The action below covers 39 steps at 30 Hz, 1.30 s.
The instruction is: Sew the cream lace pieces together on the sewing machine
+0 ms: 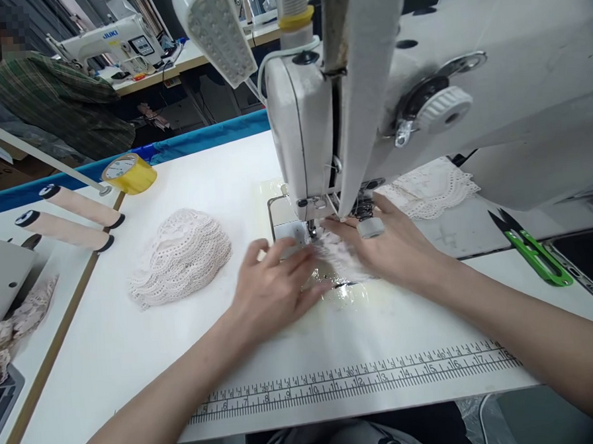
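Observation:
My left hand (277, 282) is over the white table just left of the sewing machine's needle, fingers spread, its fingertips near the edge of a small piece of pale lace (342, 254). My right hand (381, 241) lies on that lace on the needle's right side; its fingertips are partly hidden behind the machine head (304, 129), so its grip is unclear. The presser foot (311, 229) stands at the lace's left edge. To the left lies a folded pile of white lace (182, 258). More lace (426, 187) rests behind my right hand.
Green thread snips (537, 252) and a dark phone-like object (589, 259) lie at the right. Yellow tape (129, 174) and two thread cones (71, 230) are at the left. A printed ruler (359, 381) runs along the front edge. A person in plaid (56, 99) sits beyond.

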Each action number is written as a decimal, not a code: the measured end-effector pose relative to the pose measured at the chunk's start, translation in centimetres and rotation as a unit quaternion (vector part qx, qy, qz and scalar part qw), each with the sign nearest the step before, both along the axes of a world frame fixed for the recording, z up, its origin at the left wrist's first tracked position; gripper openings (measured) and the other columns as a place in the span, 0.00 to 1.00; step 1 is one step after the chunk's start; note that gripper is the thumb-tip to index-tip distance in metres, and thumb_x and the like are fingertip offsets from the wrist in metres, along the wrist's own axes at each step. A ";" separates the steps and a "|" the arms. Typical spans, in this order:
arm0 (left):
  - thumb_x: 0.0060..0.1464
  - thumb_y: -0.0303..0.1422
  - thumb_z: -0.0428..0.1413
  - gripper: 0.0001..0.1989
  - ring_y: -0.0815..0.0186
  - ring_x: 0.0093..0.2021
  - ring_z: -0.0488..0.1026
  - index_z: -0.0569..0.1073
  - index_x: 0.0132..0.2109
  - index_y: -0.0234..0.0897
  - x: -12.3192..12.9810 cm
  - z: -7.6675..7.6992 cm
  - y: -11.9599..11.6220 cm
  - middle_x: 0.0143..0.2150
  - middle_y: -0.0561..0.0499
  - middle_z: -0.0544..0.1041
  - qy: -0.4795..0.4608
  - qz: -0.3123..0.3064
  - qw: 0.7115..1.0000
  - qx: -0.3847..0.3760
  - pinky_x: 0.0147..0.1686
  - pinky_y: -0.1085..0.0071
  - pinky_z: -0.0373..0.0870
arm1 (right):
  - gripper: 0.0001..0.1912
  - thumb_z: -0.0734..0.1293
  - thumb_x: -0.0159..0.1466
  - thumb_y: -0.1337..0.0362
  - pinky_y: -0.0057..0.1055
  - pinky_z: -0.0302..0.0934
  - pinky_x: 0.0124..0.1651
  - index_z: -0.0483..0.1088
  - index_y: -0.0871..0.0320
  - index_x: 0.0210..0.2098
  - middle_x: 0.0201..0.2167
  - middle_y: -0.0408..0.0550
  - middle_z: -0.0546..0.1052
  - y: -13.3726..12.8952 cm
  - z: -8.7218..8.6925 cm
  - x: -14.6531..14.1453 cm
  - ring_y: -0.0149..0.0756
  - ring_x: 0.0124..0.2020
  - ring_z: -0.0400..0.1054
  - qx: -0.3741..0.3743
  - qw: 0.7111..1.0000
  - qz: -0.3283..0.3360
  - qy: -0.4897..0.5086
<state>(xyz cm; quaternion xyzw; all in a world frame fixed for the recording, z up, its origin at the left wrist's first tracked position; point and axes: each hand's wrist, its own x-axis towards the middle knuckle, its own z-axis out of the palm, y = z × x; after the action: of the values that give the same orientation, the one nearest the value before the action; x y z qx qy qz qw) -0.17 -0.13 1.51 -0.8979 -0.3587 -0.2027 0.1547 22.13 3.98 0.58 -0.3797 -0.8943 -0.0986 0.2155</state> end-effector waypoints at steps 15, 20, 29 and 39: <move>0.63 0.25 0.49 0.13 0.60 0.31 0.73 0.78 0.44 0.35 -2.2 0.7 0.2 0.39 0.43 0.78 0.090 0.194 0.976 0.038 0.30 0.63 0.62 | 0.23 0.58 0.54 0.84 0.40 0.61 0.54 0.79 0.60 0.36 0.33 0.48 0.80 -1.7 0.7 0.2 0.38 0.36 0.71 0.026 0.998 0.051 -0.012; 0.65 0.43 0.48 0.24 0.54 0.52 0.75 0.66 0.62 0.33 -1.0 -0.3 -0.6 0.56 0.41 0.75 0.022 0.112 0.990 -0.078 0.45 0.59 0.70 | 0.25 0.56 0.56 0.84 0.41 0.61 0.55 0.78 0.61 0.41 0.41 0.50 0.81 -2.4 0.1 -0.3 0.40 0.42 0.72 0.041 0.997 0.060 -0.014; 0.64 0.39 0.52 0.20 0.57 0.53 0.74 0.70 0.57 0.31 -0.3 -0.3 -0.3 0.50 0.42 0.78 -0.003 -0.007 0.999 -0.048 0.57 0.57 0.67 | 0.23 0.56 0.58 0.83 0.42 0.61 0.56 0.77 0.61 0.40 0.45 0.49 0.80 -2.9 -0.1 -0.8 0.37 0.38 0.72 0.025 0.997 0.067 -0.003; 0.64 0.41 0.50 0.21 0.56 0.47 0.73 0.70 0.57 0.32 0.2 -1.3 -0.6 0.45 0.43 0.76 0.013 -0.012 0.999 -0.048 0.59 0.52 0.63 | 0.24 0.55 0.58 0.83 0.41 0.60 0.56 0.77 0.60 0.40 0.43 0.46 0.81 -2.7 -0.2 -0.7 0.37 0.37 0.72 0.036 0.997 0.072 0.007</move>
<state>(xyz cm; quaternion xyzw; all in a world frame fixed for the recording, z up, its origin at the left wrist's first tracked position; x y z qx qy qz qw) -0.01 -0.74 0.17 -0.9113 -0.3550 -0.1750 0.1133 21.48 1.28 0.34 -0.3069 -0.9136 -0.1120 0.2420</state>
